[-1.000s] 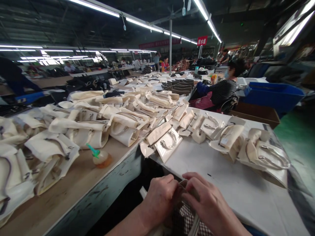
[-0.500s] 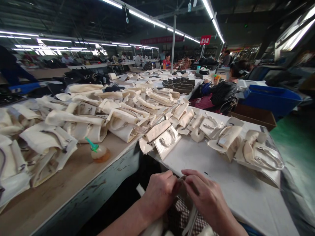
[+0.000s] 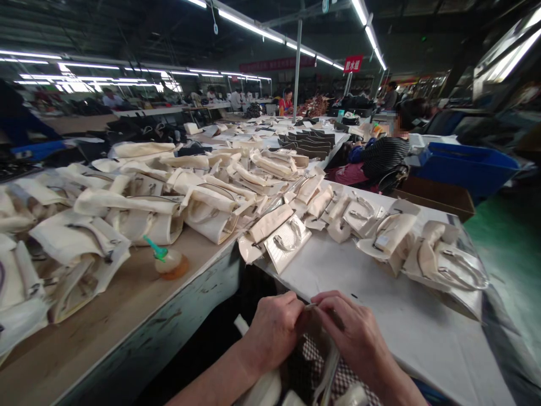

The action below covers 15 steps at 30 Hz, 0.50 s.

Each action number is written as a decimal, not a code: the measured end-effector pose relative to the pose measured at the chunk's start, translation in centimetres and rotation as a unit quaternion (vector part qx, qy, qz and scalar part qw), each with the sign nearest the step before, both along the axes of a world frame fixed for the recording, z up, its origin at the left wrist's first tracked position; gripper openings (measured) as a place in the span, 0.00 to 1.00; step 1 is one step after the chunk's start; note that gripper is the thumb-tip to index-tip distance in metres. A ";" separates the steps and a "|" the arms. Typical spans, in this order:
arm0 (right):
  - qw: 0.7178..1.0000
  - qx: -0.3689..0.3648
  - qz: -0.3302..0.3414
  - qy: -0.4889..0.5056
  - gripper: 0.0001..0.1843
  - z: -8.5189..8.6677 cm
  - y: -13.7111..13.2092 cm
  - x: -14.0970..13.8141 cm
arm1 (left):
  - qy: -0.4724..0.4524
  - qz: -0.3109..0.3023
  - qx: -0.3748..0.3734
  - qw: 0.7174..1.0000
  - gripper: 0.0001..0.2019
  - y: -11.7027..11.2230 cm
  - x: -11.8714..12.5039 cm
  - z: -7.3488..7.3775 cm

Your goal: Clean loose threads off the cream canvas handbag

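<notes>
Under tube lights (image 3: 251, 26), bags (image 3: 288, 243) line a white table (image 3: 359, 324); red sign (image 3: 353, 64) ends "水组". Left hand (image 3: 275, 326) and right hand (image 3: 354, 328): fingers together, apparently clamped on pale material (image 3: 311, 306).

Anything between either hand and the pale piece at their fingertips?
Nothing visible. The left hand and right hand meet right at the pale piece; the checked cloth shows below, not between. Fingers hide most of the piece.

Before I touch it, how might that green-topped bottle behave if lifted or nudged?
Probably fairly light: the amber liquid seems to fill only the lower part of the bottle. A nudge might make that liquid slosh, and its rounded sides could let it roll if knocked over.
</notes>
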State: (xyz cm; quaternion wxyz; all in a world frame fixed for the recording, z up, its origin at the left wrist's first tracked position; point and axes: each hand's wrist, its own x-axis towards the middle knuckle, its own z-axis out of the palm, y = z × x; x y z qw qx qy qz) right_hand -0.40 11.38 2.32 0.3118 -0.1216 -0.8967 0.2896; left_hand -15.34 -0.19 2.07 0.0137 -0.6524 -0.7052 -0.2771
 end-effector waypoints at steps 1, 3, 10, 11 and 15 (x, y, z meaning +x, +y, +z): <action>1.000 -0.007 -0.002 -0.001 0.08 0.0 0.0 -0.1 | -0.005 0.000 -0.001 1.000 0.14 0.0 0.0 0.0; 1.000 -0.022 -0.005 -0.002 0.08 0.0 -0.1 -0.1 | -0.018 0.000 -0.007 1.000 0.15 -0.1 0.0 0.2; 0.995 -0.094 -0.023 -0.023 0.08 0.4 -0.7 -0.1 | -0.116 -0.023 -0.050 0.992 0.08 -0.6 -0.5 1.9; 0.993 -0.110 -0.027 -0.025 0.08 0.4 -0.8 -0.1 | -0.133 -0.028 -0.051 0.989 0.05 -0.4 -0.6 2.0; 0.983 -0.165 -0.077 -0.028 0.06 0.4 -0.9 -0.2 | -0.151 -0.054 -0.037 0.986 0.06 0.6 -0.8 2.3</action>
